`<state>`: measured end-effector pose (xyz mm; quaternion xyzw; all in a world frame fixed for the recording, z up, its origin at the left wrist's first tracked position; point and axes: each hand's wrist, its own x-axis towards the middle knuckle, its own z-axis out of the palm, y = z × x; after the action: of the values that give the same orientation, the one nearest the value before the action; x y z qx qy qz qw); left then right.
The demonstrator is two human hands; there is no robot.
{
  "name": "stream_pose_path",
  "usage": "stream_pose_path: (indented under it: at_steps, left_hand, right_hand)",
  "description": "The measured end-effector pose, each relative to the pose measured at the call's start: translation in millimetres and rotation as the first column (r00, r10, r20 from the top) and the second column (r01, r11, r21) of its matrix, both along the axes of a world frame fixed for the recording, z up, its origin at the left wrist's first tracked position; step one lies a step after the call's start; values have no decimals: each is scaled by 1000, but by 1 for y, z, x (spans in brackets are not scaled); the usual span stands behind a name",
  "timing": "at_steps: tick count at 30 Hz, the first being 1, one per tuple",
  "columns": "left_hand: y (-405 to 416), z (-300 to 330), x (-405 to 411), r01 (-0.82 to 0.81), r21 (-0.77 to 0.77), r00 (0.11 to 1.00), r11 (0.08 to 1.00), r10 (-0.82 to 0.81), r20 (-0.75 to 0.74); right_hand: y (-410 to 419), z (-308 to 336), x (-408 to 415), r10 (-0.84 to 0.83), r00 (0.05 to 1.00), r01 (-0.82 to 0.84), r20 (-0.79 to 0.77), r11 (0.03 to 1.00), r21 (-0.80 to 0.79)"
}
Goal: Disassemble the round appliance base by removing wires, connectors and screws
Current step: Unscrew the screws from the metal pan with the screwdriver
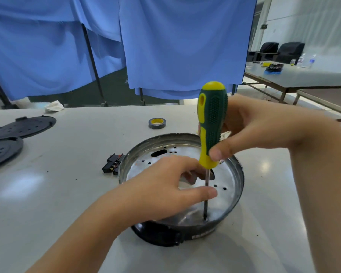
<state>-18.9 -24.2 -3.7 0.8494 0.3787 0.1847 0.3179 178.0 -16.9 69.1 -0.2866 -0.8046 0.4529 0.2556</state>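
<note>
The round appliance base [235,170], a shallow metal pan with a dark outer band, sits on the white table in front of me. A green and yellow screwdriver [212,123] stands upright in it, its tip in a screw hole [205,218] at the near rim. My right hand [264,127] grips the handle from the right, thumb on the lower yellow part. My left hand [165,190] reaches in from the left and pinches the metal shaft between thumb and fingers. Several empty holes and slots show in the pan floor.
A black connector block [112,164] lies against the base's left side. A roll of tape [157,123] sits behind it. Two black round covers [24,127] lie at the far left. Blue curtains hang behind the table, and another table stands at the right.
</note>
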Motion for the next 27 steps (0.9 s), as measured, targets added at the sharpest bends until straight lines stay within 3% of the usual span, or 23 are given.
stream_pose_path:
  at_steps: [4, 6, 14, 20, 23, 25, 27]
  left_hand:
    - [-4, -7, 11, 162, -362, 952, 918, -50, 300]
    - [0, -8, 6, 216, -426, 923, 879, -42, 382]
    - [2, -12, 4, 272, -410, 893, 871, -70, 446]
    - [0, -14, 6, 177, -355, 905, 918, -10, 425]
    - [0, -14, 6, 165, -329, 914, 930, -18, 406]
    - [1, -15, 6, 160, -331, 918, 930, -16, 397]
    - [2, -16, 7, 149, -342, 921, 928, -5, 390]
  right_hand:
    - [1, 0, 2, -3, 1000, 3, -3, 1000, 4]
    - [0, 0, 6, -15, 1000, 15, -5, 1000, -1]
    - [3, -4, 15, -20, 1000, 20, -5, 999, -45]
    - [1, 0, 7, -191, 980, 189, 48, 981, 39]
    - [-6, 10, 2, -424, 901, 433, -89, 881, 190]
    - [-9, 14, -4, -572, 810, 573, -130, 722, 387]
    - [-8, 12, -11, -672, 731, 603, -117, 557, 570]
